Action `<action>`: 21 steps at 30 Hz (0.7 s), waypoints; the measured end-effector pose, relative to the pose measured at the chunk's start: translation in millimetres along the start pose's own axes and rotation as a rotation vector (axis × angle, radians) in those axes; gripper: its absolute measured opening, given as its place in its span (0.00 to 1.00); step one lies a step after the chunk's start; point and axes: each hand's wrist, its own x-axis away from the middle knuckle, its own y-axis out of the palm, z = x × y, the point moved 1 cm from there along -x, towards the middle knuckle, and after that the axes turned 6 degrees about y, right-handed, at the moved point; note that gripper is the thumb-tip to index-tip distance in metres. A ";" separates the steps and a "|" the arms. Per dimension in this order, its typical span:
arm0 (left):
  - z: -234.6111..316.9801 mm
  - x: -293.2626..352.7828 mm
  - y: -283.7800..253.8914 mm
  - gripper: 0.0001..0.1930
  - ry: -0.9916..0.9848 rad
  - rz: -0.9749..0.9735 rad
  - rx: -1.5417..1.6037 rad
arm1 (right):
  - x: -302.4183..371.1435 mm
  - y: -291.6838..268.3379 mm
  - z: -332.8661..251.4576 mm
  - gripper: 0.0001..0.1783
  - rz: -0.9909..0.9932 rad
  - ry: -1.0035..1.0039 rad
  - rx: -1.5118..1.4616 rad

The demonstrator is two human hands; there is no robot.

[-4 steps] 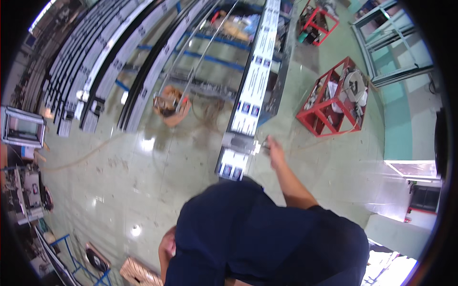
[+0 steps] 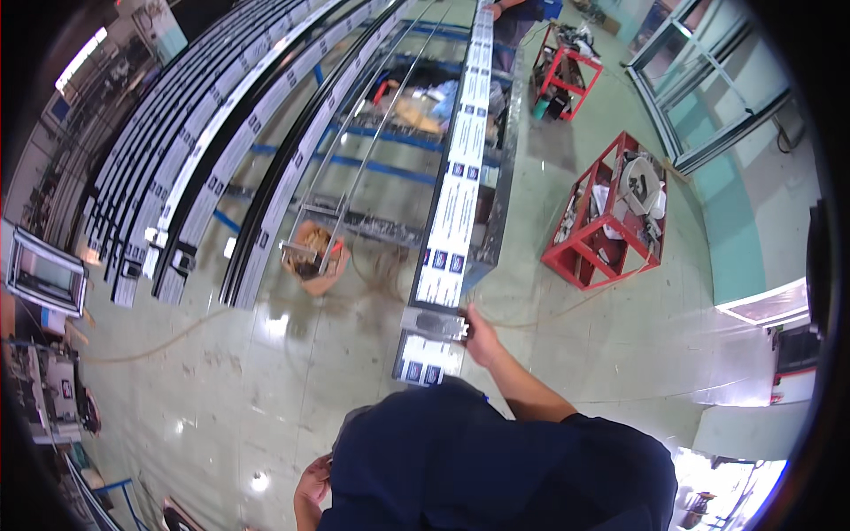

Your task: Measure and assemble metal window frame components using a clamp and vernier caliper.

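Glossy pale floor [image 2: 212,389] lies beneath the long film-wrapped profile [image 2: 456,203], running from lower centre to upper centre, probably stiff, unwieldy and slick, best held by both side edges near its ends. At its near end, the right hand [image 2: 479,338] meets a silver metal piece [image 2: 434,325], its grip impossible to confirm; the left hand [image 2: 313,480], lower left, has bent fingers, contents hidden. Beyond, upper centre, a co-worker's hand [image 2: 494,11] is at the far end.
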 end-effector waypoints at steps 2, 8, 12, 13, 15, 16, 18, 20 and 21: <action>6.6 -27.6 -12.8 0.27 -0.014 0.068 -0.028 | 24.7 24.6 -16.1 0.38 -0.060 0.050 -0.058; 104.6 -135.7 66.7 0.22 0.262 0.139 -0.622 | 8.1 15.6 -29.6 0.31 -0.177 0.162 -0.035; 160.2 -179.3 173.6 0.34 0.347 -0.336 -0.701 | 11.0 20.2 -51.9 0.27 -0.282 0.226 -0.035; 166.1 -185.9 198.6 0.36 0.325 -0.389 -0.756 | 9.8 18.9 -54.5 0.26 -0.281 0.226 -0.010; 165.3 -198.5 227.6 0.38 0.306 -0.461 -0.817 | 1.6 14.6 -55.1 0.25 -0.256 0.208 -0.009; 162.3 -210.7 236.4 0.40 0.247 -0.599 -0.827 | -0.2 17.4 -56.4 0.25 -0.253 0.203 0.042; 162.9 -220.7 237.7 0.39 0.163 -0.739 -0.850 | 1.1 28.8 -58.6 0.25 -0.263 0.189 0.093; 166.6 -223.6 239.7 0.38 0.140 -0.786 -0.831 | 13.4 38.4 -61.9 0.26 -0.219 0.161 0.087; 167.6 -221.9 241.5 0.37 0.111 -0.820 -0.802 | 17.0 37.5 -59.7 0.26 -0.180 0.147 0.085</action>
